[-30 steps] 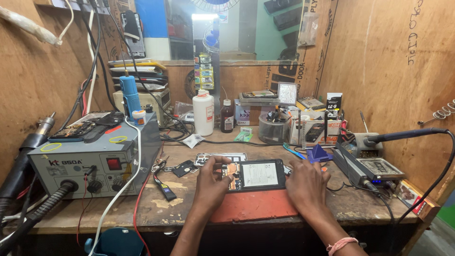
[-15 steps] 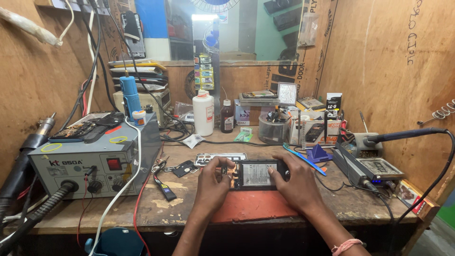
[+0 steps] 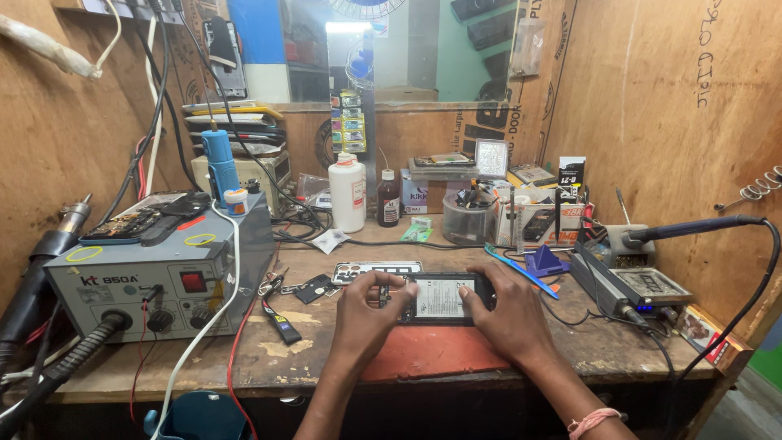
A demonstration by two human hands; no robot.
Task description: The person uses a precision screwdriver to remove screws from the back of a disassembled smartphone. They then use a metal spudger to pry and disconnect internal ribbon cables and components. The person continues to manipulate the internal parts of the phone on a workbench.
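Opened phone (image 3: 444, 298), flat black slab with pale battery label showing, lies above red mat (image 3: 432, 352) near front edge of scuffed wooden bench (image 3: 309, 350). Left hand (image 3: 368, 314) and right hand (image 3: 507, 308) grip its ends. Clear round tub (image 3: 466, 218) holds small tools toward back edge. Grey metal rework station (image 3: 159, 273) at left edge.

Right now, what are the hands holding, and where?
An opened phone, back cover off: left hand grips its left end, right hand its right end.
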